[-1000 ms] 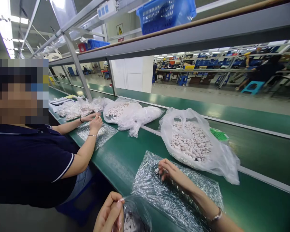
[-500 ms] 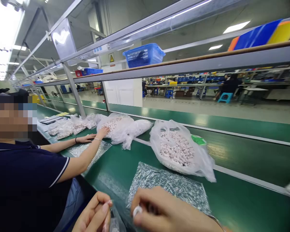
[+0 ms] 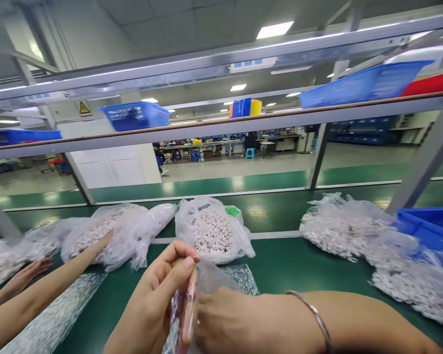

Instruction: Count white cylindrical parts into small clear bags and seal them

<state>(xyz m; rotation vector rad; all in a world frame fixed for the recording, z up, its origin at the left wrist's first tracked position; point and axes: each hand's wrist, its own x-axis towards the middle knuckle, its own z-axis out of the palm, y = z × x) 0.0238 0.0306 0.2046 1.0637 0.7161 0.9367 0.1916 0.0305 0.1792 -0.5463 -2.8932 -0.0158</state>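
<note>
My left hand [image 3: 162,295] is closed on the edge of a clear plastic bag [image 3: 175,319] low in the middle of the view. Right beside it, my right hand [image 3: 221,312] is at the bag, its fingers hidden behind the left hand and the plastic. A bracelet circles my right wrist. Beyond my hands, an open translucent bag [image 3: 186,221] of small pale pieces [image 3: 212,231] lies on the green surface, with a green label [image 3: 232,211] at its back right. Part of a silvery sheet [image 3: 245,278] shows behind my right hand.
At the left, another person's hands [image 3: 33,270] reach toward bags of pale pieces [image 3: 99,228], above a second silvery sheet [image 3: 59,314]. More filled bags [image 3: 339,228] lie at the right, beside a blue bin [image 3: 428,221]. A shelf [image 3: 214,124] with blue baskets crosses above.
The view has turned right, bringing the right-hand bags and bin in. My hands have come together, and my right hand, which held a small white piece, has moved behind the left at the bag.
</note>
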